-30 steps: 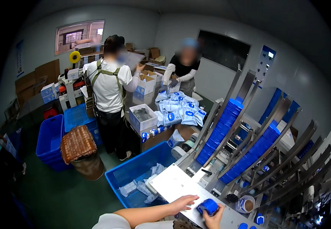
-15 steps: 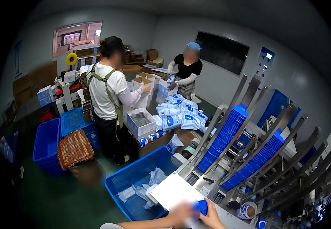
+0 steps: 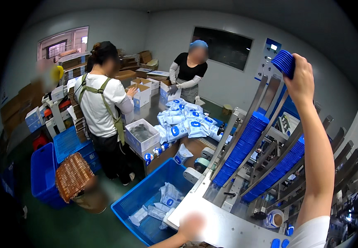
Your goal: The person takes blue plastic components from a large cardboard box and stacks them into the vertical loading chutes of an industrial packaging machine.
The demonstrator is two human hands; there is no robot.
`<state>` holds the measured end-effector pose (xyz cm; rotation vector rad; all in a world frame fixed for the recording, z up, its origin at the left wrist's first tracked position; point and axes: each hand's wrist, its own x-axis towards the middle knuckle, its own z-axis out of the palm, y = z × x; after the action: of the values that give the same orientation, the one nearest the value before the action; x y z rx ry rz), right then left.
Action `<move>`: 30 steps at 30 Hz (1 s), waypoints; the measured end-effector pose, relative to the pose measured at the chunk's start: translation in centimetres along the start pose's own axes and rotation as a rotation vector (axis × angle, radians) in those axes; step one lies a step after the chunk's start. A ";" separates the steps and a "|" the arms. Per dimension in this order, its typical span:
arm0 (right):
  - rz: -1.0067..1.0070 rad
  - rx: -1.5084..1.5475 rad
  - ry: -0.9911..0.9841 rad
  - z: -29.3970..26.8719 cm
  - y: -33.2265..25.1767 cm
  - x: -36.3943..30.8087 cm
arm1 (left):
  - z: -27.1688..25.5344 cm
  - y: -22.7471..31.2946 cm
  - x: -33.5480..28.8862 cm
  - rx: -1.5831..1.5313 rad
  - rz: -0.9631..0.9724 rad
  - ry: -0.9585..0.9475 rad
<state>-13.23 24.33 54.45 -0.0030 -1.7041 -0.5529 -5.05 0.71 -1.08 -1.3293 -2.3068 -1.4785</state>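
My right hand [image 3: 301,78] is raised high on the right, its fingers wrapped round a short stack of blue plastic lids [image 3: 283,63]. The lids are held above the upper end of a slanted metal magazine whose rails guide a long column of blue lids [image 3: 241,149]. A second column of blue lids [image 3: 274,170] leans in the rails beside it, partly behind my right arm. Low in the view my left hand [image 3: 191,226] is over the white plate [image 3: 214,219] of the machine; blur hides its fingers. Two loose blue lids [image 3: 275,243] lie at the plate's lower right edge.
Left of the plate stands a blue bin [image 3: 121,211] with several white-and-blue packs inside. Beyond it, a table carries a heap of packs [image 3: 187,124] and an open box [image 3: 141,134]. Two co-workers stand there with cartons. Metal rails [image 3: 344,153] crowd the right side.
My right hand has risen from the white plate to the top of the magazine with the stack of lids. My left hand has stayed low by the plate. The view has shifted slightly.
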 end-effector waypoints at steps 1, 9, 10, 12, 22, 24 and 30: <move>-0.006 -0.131 -0.155 0.6 0.2 -0.1 | -0.5 0.4 -0.1 -0.069 -0.044 -0.006; -0.366 -0.061 -0.657 3.4 -2.9 -8.7 | -5.0 4.0 2.1 0.150 0.008 -0.050; -0.378 0.011 -0.718 2.9 -2.4 -7.8 | -4.4 3.6 2.0 0.201 0.089 0.033; -0.400 -0.185 -0.860 2.5 -3.0 -7.0 | -3.8 2.8 1.8 0.213 0.172 0.073; 0.055 0.376 -0.595 0.5 -7.7 -11.8 | -3.5 2.1 0.6 0.343 0.127 -0.050; 0.679 0.852 -1.285 0.4 -9.0 -13.3 | -3.4 2.7 1.0 0.408 0.167 -0.107; 0.707 0.965 -0.724 3.3 -10.1 -25.2 | -3.1 0.9 -1.6 0.083 0.228 -0.021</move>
<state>-13.87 24.10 27.09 -0.1194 -2.3327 0.9228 -4.47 -2.57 0.37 -1.5316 -2.1180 -1.2909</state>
